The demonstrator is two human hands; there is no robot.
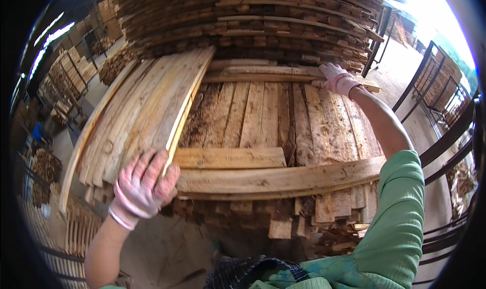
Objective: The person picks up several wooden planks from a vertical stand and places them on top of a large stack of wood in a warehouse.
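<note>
My left hand, in a pinkish-white work glove, grips the near right corner of a long wooden board, its fingers over the edge. That board lies lengthwise on top at the left, beside several other boards. My right hand, gloved alike, reaches far right and closes on the right end of a crosswise board; its fingertips are partly hidden. Nearer to me lie a long crosswise board and a shorter crosswise piece. Beneath them runs a layer of rough lengthwise planks.
A tall stack of layered lumber rises directly behind the pile. Dark metal rails curve along the right, with a rack of wood beyond. More wood stacks stand at the far left. Below the pile's front edge is concrete floor.
</note>
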